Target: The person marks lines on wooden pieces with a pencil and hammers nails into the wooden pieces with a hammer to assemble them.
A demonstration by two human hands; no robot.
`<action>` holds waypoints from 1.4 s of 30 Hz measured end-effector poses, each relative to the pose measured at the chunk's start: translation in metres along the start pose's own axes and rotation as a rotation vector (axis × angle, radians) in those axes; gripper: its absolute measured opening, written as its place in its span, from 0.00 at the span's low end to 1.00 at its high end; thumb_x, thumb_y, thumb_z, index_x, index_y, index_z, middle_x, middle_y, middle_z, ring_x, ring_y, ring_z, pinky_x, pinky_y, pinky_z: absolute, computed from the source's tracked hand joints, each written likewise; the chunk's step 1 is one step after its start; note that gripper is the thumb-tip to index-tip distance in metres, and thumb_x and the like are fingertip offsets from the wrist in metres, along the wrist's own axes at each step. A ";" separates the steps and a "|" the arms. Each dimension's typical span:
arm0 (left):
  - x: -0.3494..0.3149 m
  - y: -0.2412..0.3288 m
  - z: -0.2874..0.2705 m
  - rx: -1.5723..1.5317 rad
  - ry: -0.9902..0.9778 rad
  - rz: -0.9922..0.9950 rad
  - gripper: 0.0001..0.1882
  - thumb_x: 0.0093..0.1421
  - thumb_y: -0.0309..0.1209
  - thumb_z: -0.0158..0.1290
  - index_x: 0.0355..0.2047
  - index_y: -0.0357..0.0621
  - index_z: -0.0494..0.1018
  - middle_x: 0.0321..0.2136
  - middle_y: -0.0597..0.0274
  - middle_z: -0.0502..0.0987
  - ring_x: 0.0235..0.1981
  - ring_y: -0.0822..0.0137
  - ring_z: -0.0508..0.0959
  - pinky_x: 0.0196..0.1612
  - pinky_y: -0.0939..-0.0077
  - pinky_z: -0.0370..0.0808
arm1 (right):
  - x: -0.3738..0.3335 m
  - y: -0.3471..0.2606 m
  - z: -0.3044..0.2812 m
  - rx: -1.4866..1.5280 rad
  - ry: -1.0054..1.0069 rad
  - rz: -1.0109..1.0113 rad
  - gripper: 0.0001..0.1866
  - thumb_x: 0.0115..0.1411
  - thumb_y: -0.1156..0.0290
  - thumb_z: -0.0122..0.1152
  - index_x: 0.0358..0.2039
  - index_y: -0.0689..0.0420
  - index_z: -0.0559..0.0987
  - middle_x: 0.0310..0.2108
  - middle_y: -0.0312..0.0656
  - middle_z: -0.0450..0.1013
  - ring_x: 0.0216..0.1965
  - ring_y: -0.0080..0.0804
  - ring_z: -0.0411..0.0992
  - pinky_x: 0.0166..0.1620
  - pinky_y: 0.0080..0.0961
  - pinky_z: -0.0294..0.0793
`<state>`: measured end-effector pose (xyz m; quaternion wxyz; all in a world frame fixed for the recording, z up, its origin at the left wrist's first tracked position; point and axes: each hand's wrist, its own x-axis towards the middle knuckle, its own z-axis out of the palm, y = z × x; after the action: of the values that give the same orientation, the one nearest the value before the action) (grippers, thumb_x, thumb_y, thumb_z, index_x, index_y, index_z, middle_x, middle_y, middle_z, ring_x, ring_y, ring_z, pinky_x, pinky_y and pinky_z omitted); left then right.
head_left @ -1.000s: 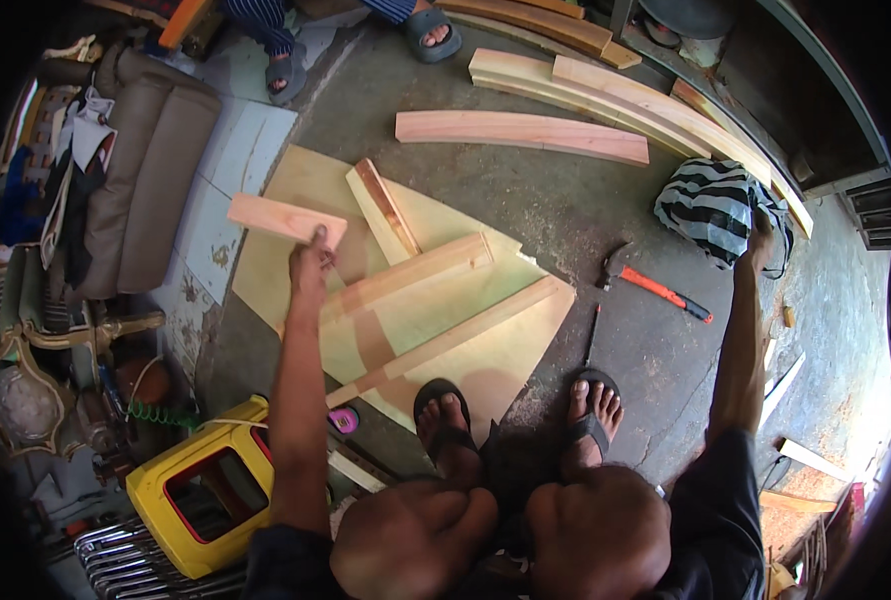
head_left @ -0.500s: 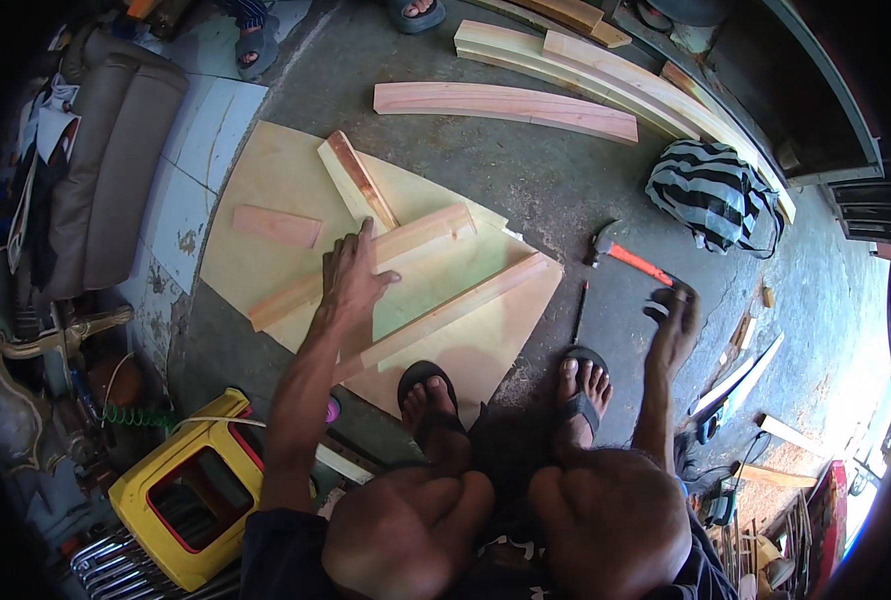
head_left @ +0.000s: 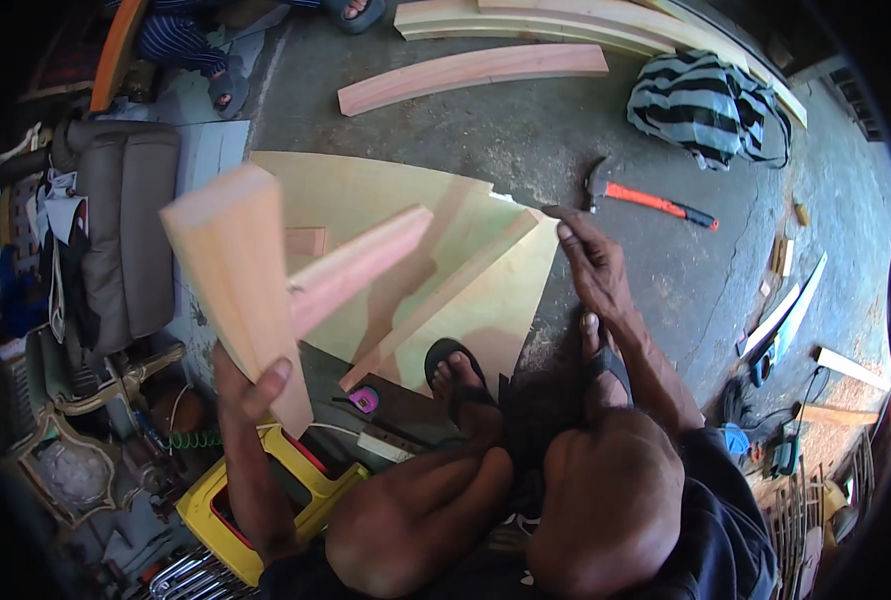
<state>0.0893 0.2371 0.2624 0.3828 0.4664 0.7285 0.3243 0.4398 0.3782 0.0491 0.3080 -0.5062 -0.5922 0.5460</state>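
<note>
My left hand [head_left: 253, 395] is closed around the lower end of a thick pale wooden board [head_left: 233, 270], raised close to the camera. A second wooden piece [head_left: 360, 268] juts from its side, apparently joined to it in a T. Beneath lies a pale plywood sheet [head_left: 365, 185] with a long wooden strip [head_left: 455, 290] slanting along its near side. At the sheet's right corner my right hand [head_left: 597, 268] is closed, thumb and fingers at the plywood's edge by the strip's end. A short wooden block [head_left: 306, 240] on the sheet is partly hidden by the raised board.
A claw hammer [head_left: 655, 203] with an orange handle rests on the floor. Beyond are a curved plank [head_left: 475, 76], longer planks and a striped bag [head_left: 700, 110]. A tape measure [head_left: 363, 400] and yellow stool [head_left: 210, 515] stand near my legs. A brown cushion [head_left: 130, 235] is left; another person's foot [head_left: 228, 88] shows.
The joined wooden pieces have risen off the plywood in my left hand. My right hand has moved from the hammer handle's end to the sheet's corner. The view has shifted slightly.
</note>
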 end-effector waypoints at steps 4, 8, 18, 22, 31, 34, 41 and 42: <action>-0.008 0.002 0.024 0.142 -0.197 0.010 0.21 0.43 0.34 0.58 0.37 0.33 0.76 0.29 0.54 0.78 0.29 0.63 0.78 0.35 0.68 0.75 | -0.009 0.004 0.010 -0.076 -0.162 -0.044 0.20 0.70 0.71 0.50 0.61 0.53 0.72 0.42 0.50 0.78 0.43 0.43 0.78 0.47 0.34 0.75; -0.009 -0.002 0.031 0.251 -0.333 0.013 0.21 0.43 0.34 0.58 0.38 0.35 0.76 0.29 0.49 0.78 0.28 0.53 0.79 0.35 0.64 0.75 | -0.020 0.011 0.012 -0.066 -0.205 0.043 0.19 0.68 0.72 0.51 0.59 0.55 0.69 0.37 0.52 0.79 0.35 0.44 0.78 0.40 0.36 0.76; -0.006 -0.002 0.036 0.200 -0.375 0.034 0.21 0.43 0.33 0.58 0.37 0.34 0.76 0.29 0.49 0.78 0.28 0.53 0.78 0.36 0.64 0.75 | -0.019 0.009 0.008 0.640 -0.391 0.400 0.17 0.70 0.69 0.54 0.56 0.61 0.68 0.48 0.46 0.78 0.40 0.31 0.80 0.39 0.28 0.80; -0.002 -0.003 0.039 0.171 -0.362 0.046 0.20 0.43 0.33 0.58 0.37 0.34 0.76 0.29 0.49 0.77 0.28 0.54 0.78 0.35 0.64 0.75 | -0.021 0.014 0.004 0.557 -0.359 0.332 0.20 0.70 0.71 0.53 0.58 0.67 0.69 0.50 0.49 0.77 0.45 0.36 0.80 0.43 0.28 0.81; -0.003 0.004 0.042 0.260 -0.396 0.094 0.18 0.41 0.31 0.59 0.34 0.36 0.77 0.28 0.51 0.78 0.28 0.53 0.78 0.36 0.63 0.75 | -0.016 0.024 0.041 0.228 -0.350 0.049 0.14 0.70 0.69 0.54 0.50 0.64 0.74 0.38 0.46 0.79 0.38 0.32 0.80 0.38 0.30 0.81; -0.003 -0.002 0.043 0.217 -0.400 0.068 0.18 0.41 0.31 0.59 0.35 0.36 0.77 0.28 0.51 0.78 0.28 0.53 0.78 0.36 0.63 0.75 | -0.009 0.017 0.050 0.116 -0.370 0.075 0.10 0.70 0.70 0.53 0.46 0.63 0.74 0.31 0.44 0.80 0.32 0.32 0.80 0.37 0.30 0.80; -0.010 0.000 0.044 0.229 -0.404 0.077 0.17 0.42 0.31 0.59 0.34 0.36 0.77 0.26 0.52 0.77 0.27 0.54 0.77 0.35 0.63 0.75 | 0.000 0.028 0.069 0.037 -0.230 -0.211 0.08 0.68 0.72 0.54 0.43 0.62 0.76 0.38 0.49 0.79 0.40 0.44 0.80 0.42 0.36 0.78; -0.008 0.000 0.044 0.227 -0.404 0.077 0.17 0.42 0.31 0.59 0.34 0.36 0.77 0.26 0.52 0.77 0.27 0.54 0.77 0.35 0.63 0.75 | 0.001 0.027 0.068 0.036 -0.230 -0.211 0.08 0.68 0.72 0.54 0.43 0.62 0.76 0.38 0.49 0.79 0.40 0.44 0.80 0.42 0.36 0.78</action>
<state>0.1300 0.2347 0.2429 0.4533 0.5893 0.6506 0.1547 0.3843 0.3538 0.0084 0.3025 -0.3698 -0.6636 0.5756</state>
